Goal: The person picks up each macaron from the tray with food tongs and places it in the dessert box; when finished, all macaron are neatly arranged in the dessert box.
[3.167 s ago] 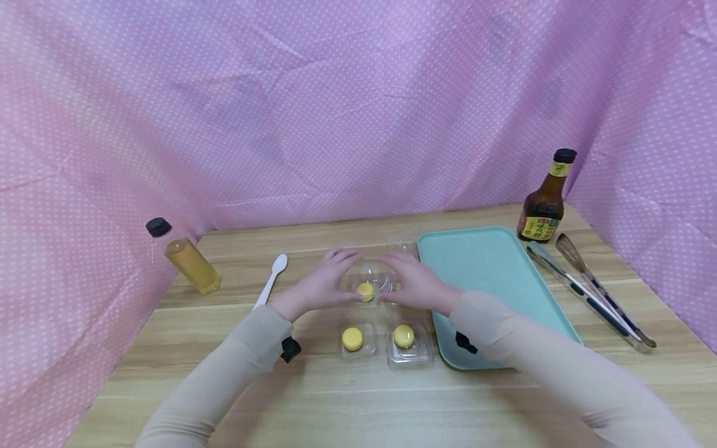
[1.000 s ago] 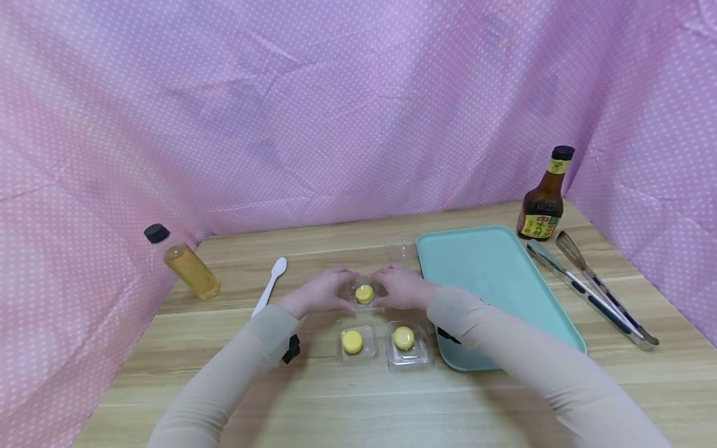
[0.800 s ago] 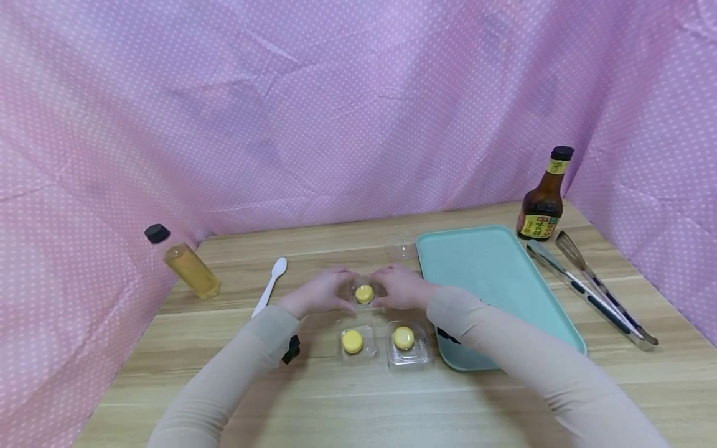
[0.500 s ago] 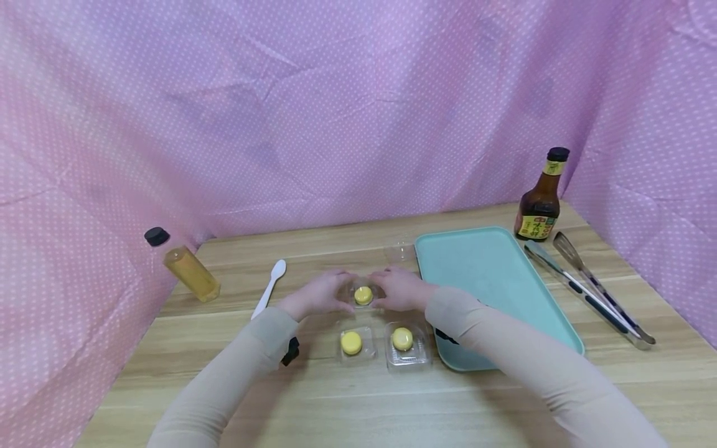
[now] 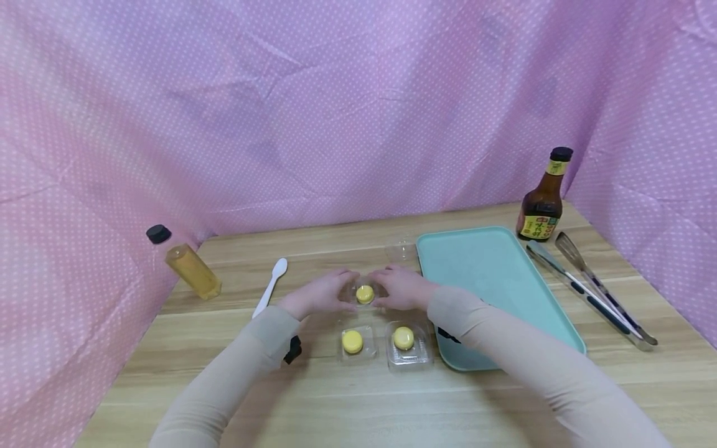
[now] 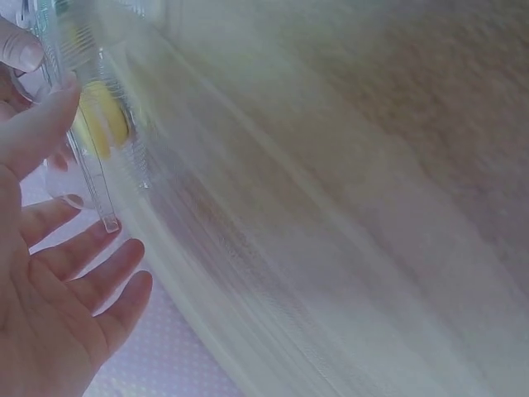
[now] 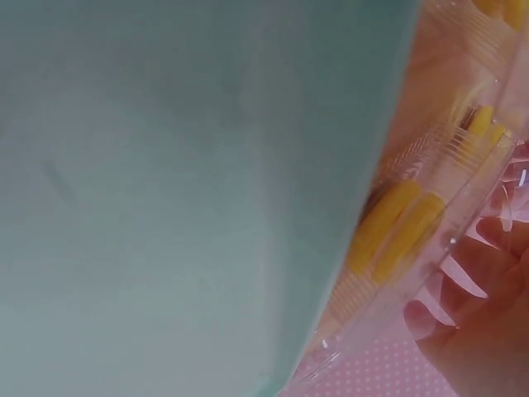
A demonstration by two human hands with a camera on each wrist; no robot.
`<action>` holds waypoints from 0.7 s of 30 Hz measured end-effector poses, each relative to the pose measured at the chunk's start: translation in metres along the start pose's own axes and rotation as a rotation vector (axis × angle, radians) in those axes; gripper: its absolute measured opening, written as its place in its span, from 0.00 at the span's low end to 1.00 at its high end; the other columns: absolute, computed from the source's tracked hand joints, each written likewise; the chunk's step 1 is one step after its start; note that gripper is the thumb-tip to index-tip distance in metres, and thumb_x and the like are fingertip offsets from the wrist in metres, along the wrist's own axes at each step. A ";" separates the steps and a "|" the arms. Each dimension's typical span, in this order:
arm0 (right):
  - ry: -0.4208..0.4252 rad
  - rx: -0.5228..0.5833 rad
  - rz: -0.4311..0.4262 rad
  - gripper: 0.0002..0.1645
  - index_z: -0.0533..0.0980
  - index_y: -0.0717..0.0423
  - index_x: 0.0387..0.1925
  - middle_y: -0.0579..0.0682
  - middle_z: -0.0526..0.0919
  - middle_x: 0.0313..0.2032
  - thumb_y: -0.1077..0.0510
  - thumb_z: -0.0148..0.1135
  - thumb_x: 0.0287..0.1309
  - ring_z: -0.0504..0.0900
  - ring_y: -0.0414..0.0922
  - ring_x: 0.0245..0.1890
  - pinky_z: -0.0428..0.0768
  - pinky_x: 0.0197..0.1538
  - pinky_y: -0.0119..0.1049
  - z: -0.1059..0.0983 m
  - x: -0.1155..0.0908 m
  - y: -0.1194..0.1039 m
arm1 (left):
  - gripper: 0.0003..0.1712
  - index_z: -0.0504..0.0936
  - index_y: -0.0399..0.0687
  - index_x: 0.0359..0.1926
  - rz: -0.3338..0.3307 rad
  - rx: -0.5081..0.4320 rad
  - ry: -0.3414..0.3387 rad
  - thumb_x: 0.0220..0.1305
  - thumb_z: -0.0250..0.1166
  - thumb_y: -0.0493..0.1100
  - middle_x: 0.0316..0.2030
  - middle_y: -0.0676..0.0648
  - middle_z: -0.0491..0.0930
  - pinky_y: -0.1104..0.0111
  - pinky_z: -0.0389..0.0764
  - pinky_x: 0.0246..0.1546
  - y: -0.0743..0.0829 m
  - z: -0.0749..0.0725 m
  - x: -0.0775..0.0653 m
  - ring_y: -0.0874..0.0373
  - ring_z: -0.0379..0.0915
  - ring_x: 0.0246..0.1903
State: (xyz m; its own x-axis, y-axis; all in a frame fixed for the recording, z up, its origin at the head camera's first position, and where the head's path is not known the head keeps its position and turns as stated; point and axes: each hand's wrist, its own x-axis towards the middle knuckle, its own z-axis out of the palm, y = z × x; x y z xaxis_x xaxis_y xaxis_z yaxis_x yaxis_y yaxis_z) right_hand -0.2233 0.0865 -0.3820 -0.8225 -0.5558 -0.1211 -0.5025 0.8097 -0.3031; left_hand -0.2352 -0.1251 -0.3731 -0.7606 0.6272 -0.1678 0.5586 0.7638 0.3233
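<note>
At the table's middle, both hands hold a small clear plastic box [image 6: 106, 194] with a yellow macaron [image 5: 365, 294] in it. The left hand [image 5: 322, 292] grips its left side, thumb nearer me and fingers toward the far side. On the opposite side the right hand [image 5: 404, 290] holds it in the same way; its fingertips are partly hidden. Two more clear boxes lie nearer me: the left box [image 5: 368, 352] bears a yellow macaron [image 5: 352, 341], the right box [image 5: 409, 358] another macaron [image 5: 403, 338]. Box edges are hard to make out.
A mint-green tray [image 5: 487, 274] lies under the right forearm. Beyond it stand a brown sauce bottle [image 5: 542, 208] and metal tongs [image 5: 607, 314]. A clear plastic piece [image 5: 399, 247] sits behind the hands. Leftward are a white spoon [image 5: 271, 286] and a bottle of amber liquid [image 5: 193, 270].
About three seconds ago the fingers were higher and a clear lid seemed raised over the middle macaron. The hands then came down around the box. Over the last second they stay almost still.
</note>
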 end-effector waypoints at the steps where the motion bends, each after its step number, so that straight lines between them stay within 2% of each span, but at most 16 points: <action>1: 0.001 0.000 -0.004 0.39 0.63 0.52 0.67 0.51 0.67 0.67 0.39 0.59 0.59 0.59 0.57 0.69 0.58 0.70 0.54 0.000 0.000 0.000 | 0.45 0.60 0.41 0.69 -0.006 0.012 -0.005 0.56 0.69 0.53 0.65 0.40 0.65 0.56 0.66 0.65 0.000 0.000 0.000 0.46 0.63 0.64; 5: 0.014 -0.010 -0.023 0.39 0.62 0.53 0.68 0.54 0.65 0.67 0.40 0.57 0.61 0.59 0.58 0.69 0.57 0.70 0.55 -0.001 -0.002 0.002 | 0.47 0.56 0.41 0.71 -0.034 0.024 -0.016 0.58 0.66 0.55 0.69 0.38 0.58 0.53 0.63 0.67 0.001 0.002 0.001 0.43 0.57 0.67; 9: 0.044 -0.013 -0.054 0.38 0.63 0.56 0.67 0.56 0.67 0.66 0.42 0.57 0.62 0.60 0.59 0.68 0.58 0.70 0.55 -0.003 -0.004 0.003 | 0.46 0.54 0.40 0.71 -0.039 -0.021 0.005 0.60 0.65 0.54 0.70 0.35 0.55 0.49 0.62 0.66 0.002 0.000 0.001 0.40 0.55 0.67; 21: 0.245 -0.087 -0.138 0.31 0.72 0.59 0.59 0.58 0.76 0.56 0.45 0.60 0.60 0.74 0.55 0.57 0.72 0.62 0.51 -0.014 -0.011 0.018 | 0.40 0.58 0.40 0.70 0.008 -0.004 0.117 0.64 0.62 0.52 0.68 0.35 0.58 0.51 0.67 0.64 0.000 -0.002 -0.003 0.41 0.61 0.64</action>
State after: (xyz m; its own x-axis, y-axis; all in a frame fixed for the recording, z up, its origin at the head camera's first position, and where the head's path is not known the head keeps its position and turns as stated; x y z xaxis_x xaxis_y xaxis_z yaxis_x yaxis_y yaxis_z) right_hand -0.2272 0.1094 -0.3730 -0.7790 -0.6087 0.1505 -0.6267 0.7484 -0.2173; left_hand -0.2333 -0.1271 -0.3711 -0.7898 0.6108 -0.0559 0.5633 0.7584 0.3279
